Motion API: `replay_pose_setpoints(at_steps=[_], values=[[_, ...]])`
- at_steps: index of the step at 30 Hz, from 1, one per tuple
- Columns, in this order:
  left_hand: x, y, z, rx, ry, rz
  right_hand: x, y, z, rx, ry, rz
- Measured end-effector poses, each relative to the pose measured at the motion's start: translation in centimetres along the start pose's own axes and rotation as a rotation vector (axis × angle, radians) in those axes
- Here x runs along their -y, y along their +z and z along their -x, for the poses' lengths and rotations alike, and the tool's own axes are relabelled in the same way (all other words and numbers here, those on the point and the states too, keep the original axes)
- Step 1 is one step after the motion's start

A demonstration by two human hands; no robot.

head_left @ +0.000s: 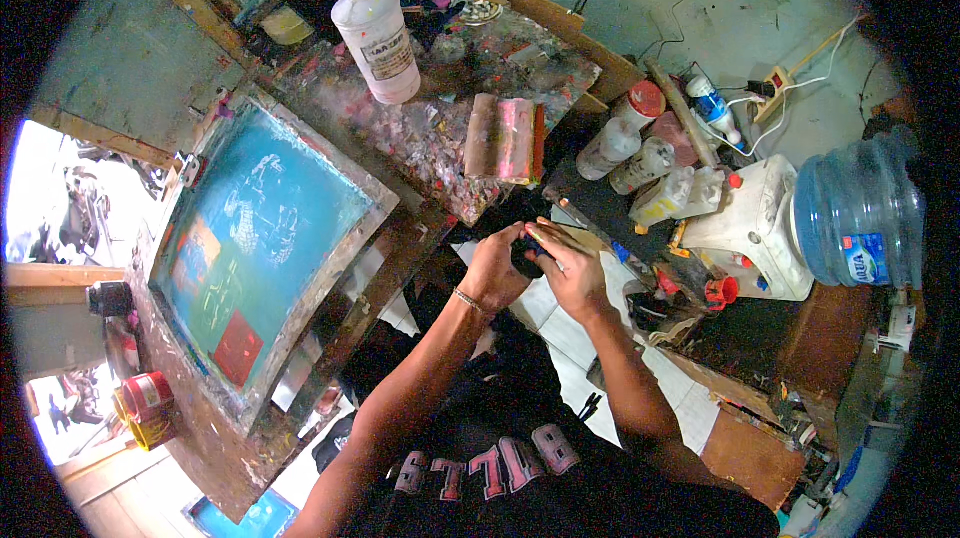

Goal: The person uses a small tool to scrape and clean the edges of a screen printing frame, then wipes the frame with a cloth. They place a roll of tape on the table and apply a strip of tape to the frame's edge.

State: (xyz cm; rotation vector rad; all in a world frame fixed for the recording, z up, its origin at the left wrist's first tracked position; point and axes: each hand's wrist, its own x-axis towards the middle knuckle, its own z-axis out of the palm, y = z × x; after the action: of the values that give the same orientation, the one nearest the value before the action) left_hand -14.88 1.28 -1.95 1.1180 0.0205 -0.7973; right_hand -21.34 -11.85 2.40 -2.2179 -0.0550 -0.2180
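My left hand (pixel 493 276) and my right hand (pixel 572 270) meet in front of my chest, over the gap between two work surfaces. Between them is a small dark object (pixel 524 256), mostly covered by fingers, so its kind is unclear. The left fingers curl round it from one side. Right-hand fingers lie close together, bent over it from the other, their tips nearly meeting the left ones. Left of my hands, a framed printing screen (pixel 262 238) with blue mesh and a red patch rests tilted on a stained table (pixel 215 448).
A paint-smeared bench (pixel 430 128) ahead carries a white plastic bottle (pixel 378 43) and a red-edged block (pixel 505 138). At right stand several bottles, a white jerrycan (pixel 755 223) and a large blue water jug (pixel 860 208). Red and yellow cans (pixel 145 406) sit at the left table edge.
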Motion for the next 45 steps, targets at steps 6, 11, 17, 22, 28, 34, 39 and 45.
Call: replay_pose_setpoints(at_steps=[6, 11, 17, 22, 28, 34, 39, 45], values=[[1.4, -1.7, -0.7, -0.083, -0.286, 0.576, 1.2, 0.8, 1.4, 0.173, -0.011, 0.190], [0.1, -1.3, -0.6, 0.341, -0.348, 0.699, -0.9, -1.5, -0.1, 0.237, -0.008, 0.031], [-8.5, -0.2, 1.8, 0.169, 0.030, -0.112, -2.5, -5.1, -5.2, -0.142, 0.186, -0.405], [-14.0, -1.0, -5.1, -0.176, 0.857, -1.316, -5.1, -3.0, -14.4, -0.417, -0.008, -0.074], [-9.0, -4.0, -9.0, -0.159, 0.749, -1.530, -4.3, 0.9, -11.1, -0.354, 0.109, 0.273], [-9.7, -3.9, -9.1, -0.076, 0.828, -1.618, -2.6, 1.1, -10.1, -0.393, 0.058, 0.217], [-10.4, -3.6, -8.6, -0.011, 0.880, -1.743, -4.1, -0.1, -15.8, -0.403, 0.070, 0.293], [-9.8, -3.5, -8.8, -0.086, 0.874, -1.546, -0.8, 1.4, -8.7, -0.317, 0.149, 0.168]])
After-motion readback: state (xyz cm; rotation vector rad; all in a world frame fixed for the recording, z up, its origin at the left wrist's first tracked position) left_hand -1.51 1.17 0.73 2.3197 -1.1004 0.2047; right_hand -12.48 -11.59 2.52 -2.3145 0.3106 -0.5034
